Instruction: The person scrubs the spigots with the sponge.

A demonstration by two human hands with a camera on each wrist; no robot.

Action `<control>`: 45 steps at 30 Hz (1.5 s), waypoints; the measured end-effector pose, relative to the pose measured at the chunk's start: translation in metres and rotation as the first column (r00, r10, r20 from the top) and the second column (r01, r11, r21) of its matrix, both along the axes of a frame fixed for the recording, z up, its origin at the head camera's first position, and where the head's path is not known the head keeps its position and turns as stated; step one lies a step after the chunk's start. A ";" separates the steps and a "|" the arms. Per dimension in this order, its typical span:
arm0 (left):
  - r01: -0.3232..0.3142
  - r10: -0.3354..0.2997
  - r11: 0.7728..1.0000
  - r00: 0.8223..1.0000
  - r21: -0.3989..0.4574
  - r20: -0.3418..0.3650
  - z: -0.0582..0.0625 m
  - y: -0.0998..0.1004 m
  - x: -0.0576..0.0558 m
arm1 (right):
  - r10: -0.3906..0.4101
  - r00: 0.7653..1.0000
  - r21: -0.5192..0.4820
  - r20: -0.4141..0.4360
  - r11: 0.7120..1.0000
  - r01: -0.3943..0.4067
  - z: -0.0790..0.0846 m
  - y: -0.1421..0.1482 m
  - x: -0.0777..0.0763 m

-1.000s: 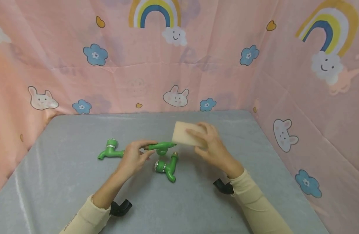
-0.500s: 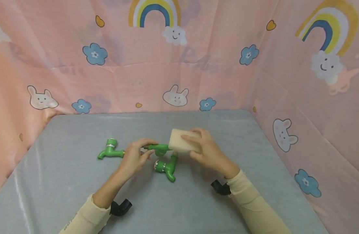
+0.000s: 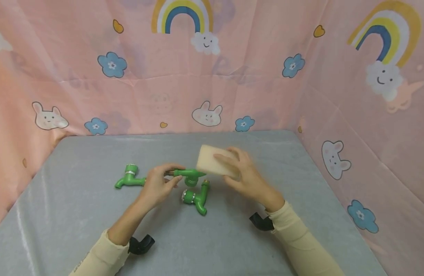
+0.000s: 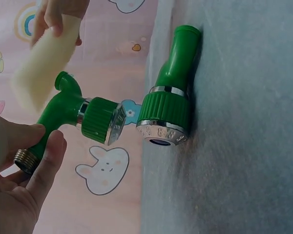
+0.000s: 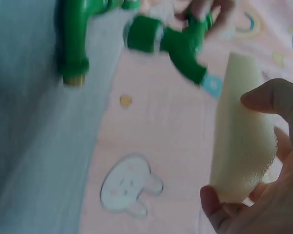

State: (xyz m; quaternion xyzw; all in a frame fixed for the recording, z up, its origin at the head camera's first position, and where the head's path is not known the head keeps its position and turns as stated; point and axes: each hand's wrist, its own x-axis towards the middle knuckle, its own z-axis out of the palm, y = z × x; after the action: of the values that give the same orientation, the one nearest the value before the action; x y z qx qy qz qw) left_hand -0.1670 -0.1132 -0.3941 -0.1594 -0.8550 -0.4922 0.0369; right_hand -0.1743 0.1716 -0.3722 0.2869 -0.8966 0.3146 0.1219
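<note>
My left hand (image 3: 159, 184) pinches a green faucet (image 4: 63, 107) near its brass threaded end, holding it up off the table with the ribbed knob hanging down. My right hand (image 3: 249, 176) grips a cream-coloured sponge (image 3: 215, 160) between thumb and fingers. In the head view the sponge's lower left corner overlaps the spout end of the held faucet; the right wrist view shows the sponge beside that spout. A second green faucet (image 3: 198, 197) lies on the table just below the held one, its brass thread pointing away. Left of my left hand lies a third green faucet (image 3: 130, 178), partly hidden by that hand.
A grey cloth covers the table (image 3: 212, 245). Pink printed curtain (image 3: 146, 88) stands behind it and along the right side. Black curved pieces (image 3: 141, 244) stick out from under both sleeves at the wrists.
The sponge in my right hand has moved left and down over the faucet's spout, then back up a little. My left hand and its faucet have hardly moved.
</note>
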 end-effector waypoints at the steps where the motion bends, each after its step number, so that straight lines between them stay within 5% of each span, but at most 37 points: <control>1: 0.007 -0.007 1.000 1.000 0.019 0.010 0.000 0.000 0.000 | 0.026 1.000 0.002 -0.010 1.000 -0.026 0.000 -0.003 0.002; 4: 0.016 -0.020 0.997 0.999 0.080 0.041 0.001 -0.002 -0.002 | 0.057 0.998 0.018 -0.018 0.998 -0.057 -0.002 -0.010 0.005; 18: 0.007 -0.038 0.977 0.989 0.211 0.145 -0.001 -0.014 -0.009 | -0.076 0.996 -0.002 -0.047 0.997 0.076 -0.004 0.009 -0.007; 23: 0.009 -0.065 0.964 0.977 0.265 0.202 -0.002 -0.014 -0.010 | -0.008 0.996 -0.053 -0.085 0.999 0.003 -0.001 0.006 -0.003; 30: 0.033 -0.161 0.928 0.934 0.372 0.319 -0.002 -0.015 -0.012 | 0.117 0.992 -0.010 -0.045 0.993 -0.118 -0.004 -0.005 0.002; 39: 0.003 -0.211 0.905 0.871 0.425 0.444 -0.003 -0.018 -0.015 | 0.050 0.997 0.004 -0.064 0.999 -0.050 -0.007 0.006 -0.006; 45: 0.007 -0.248 0.888 0.850 0.460 0.465 -0.007 -0.019 -0.016 | -0.014 0.998 0.023 -0.060 1.000 0.015 -0.005 0.016 -0.011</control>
State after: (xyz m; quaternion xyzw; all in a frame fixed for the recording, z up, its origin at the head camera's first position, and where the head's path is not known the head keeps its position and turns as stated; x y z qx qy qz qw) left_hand -0.1829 -0.1320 -0.4010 -0.0681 -0.6865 -0.6986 -0.1899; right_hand -0.1853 0.1871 -0.3769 0.2911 -0.8981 0.2947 0.1475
